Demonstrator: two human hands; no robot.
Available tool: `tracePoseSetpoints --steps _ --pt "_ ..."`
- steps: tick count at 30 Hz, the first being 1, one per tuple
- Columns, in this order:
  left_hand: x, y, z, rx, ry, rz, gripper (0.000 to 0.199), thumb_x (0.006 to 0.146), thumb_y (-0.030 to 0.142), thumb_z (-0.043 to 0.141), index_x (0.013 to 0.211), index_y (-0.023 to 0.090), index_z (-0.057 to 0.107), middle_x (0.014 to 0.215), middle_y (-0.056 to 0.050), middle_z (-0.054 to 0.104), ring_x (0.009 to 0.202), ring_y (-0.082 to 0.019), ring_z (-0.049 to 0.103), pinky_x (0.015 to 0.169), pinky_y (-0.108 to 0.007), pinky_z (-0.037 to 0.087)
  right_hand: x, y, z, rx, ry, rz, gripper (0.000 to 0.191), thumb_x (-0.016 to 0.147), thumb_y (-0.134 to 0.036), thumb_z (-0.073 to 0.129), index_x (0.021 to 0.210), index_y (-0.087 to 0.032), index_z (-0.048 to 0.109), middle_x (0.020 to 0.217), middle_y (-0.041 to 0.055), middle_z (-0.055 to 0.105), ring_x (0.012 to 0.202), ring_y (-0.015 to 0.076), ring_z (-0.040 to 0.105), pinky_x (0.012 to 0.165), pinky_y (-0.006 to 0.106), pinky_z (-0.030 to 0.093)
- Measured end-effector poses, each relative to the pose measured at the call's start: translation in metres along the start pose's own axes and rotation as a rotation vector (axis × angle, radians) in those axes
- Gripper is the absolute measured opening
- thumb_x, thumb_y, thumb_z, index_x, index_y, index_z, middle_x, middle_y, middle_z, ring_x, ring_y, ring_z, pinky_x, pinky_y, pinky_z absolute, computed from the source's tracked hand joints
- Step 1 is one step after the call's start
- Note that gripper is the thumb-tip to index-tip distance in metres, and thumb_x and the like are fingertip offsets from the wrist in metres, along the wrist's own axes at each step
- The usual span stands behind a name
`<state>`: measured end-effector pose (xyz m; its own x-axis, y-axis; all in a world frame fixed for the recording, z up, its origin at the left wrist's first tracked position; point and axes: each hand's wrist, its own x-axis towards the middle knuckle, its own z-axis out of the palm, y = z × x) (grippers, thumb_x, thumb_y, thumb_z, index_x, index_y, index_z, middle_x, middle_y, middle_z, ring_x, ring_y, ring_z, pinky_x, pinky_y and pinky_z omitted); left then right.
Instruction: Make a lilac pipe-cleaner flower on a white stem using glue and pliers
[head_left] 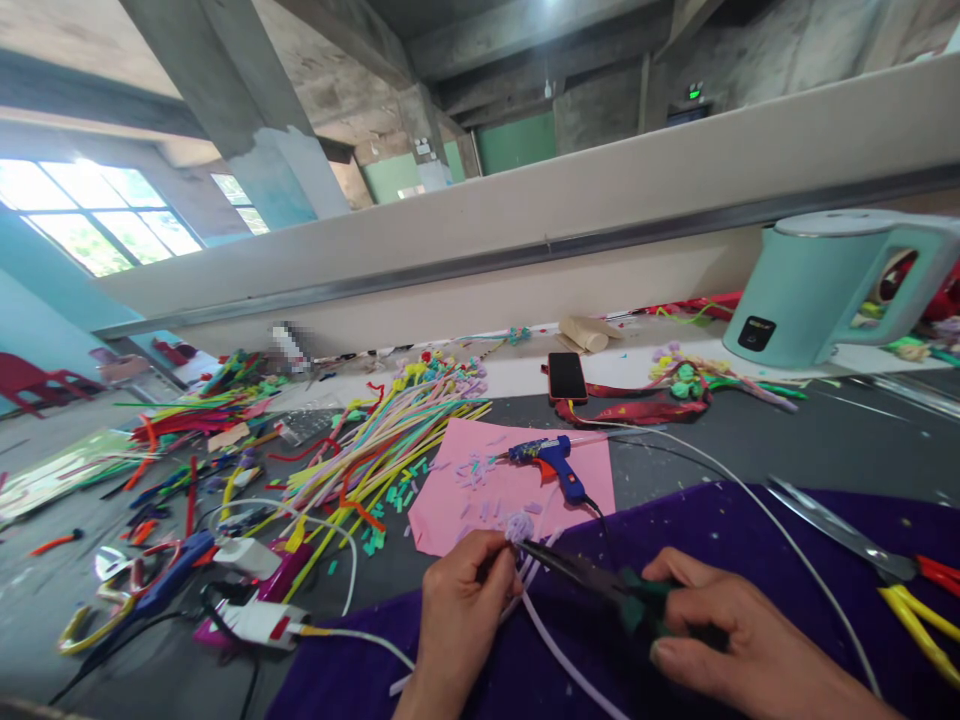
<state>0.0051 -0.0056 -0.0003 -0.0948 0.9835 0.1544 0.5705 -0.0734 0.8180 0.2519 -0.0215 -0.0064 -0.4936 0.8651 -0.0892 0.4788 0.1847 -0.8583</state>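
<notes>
My left hand (469, 600) is closed, pinching a small lilac pipe-cleaner flower (519, 526) just below its fluffy head. Pale lilac stems (559, 655) trail from under its fingers across the dark purple cloth (675, 535). Wrapped around dark green handles, my right hand (720, 625) grips scissors (574, 568) with long dark blades. Their tips point left and meet the underside of the flower head; whether they touch it I cannot tell. Behind the flower, a blue glue gun (551, 462) lies on a pink sheet (442, 490) strewn with lilac clippings.
A bundle of pipe cleaners (390, 440) spreads left of the sheet. Pliers (124, 590) and a power strip (281, 580) with plugs lie front left. A phone (567, 378), a mint kettle (814, 290) and large shears (847, 535) are to the right. A white cable (780, 525) crosses the cloth.
</notes>
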Motion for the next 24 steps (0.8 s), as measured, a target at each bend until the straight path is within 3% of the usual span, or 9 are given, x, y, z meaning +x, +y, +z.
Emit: tracePoseSetpoints --steps 14,24 --pt "0.0004 -0.0013 -0.0014 -0.053 -0.042 -0.040 0.017 0.077 0.031 0.052 0.074 0.019 0.064 0.051 0.001 0.062 0.044 -0.013 0.056 0.045 -0.020 0.044 0.0000 -0.0053 -0.0023 0.004 -0.014 0.003 0.031 0.079 -0.035 0.050 0.055 -0.016 0.050 0.075 -0.0001 0.053 0.072 0.0132 0.052 0.061 0.023 0.035" --pt "0.0007 -0.0003 -0.0020 -0.067 -0.006 -0.022 0.016 0.075 0.030 0.054 0.075 0.019 0.065 0.053 0.001 0.063 0.048 -0.013 0.057 0.049 -0.020 0.046 -0.0020 -0.0085 -0.0067 -0.011 -0.030 0.030 0.028 0.079 -0.029 0.052 0.054 -0.016 0.048 0.075 -0.0013 0.054 0.070 0.0118 0.052 0.059 0.021 0.035"
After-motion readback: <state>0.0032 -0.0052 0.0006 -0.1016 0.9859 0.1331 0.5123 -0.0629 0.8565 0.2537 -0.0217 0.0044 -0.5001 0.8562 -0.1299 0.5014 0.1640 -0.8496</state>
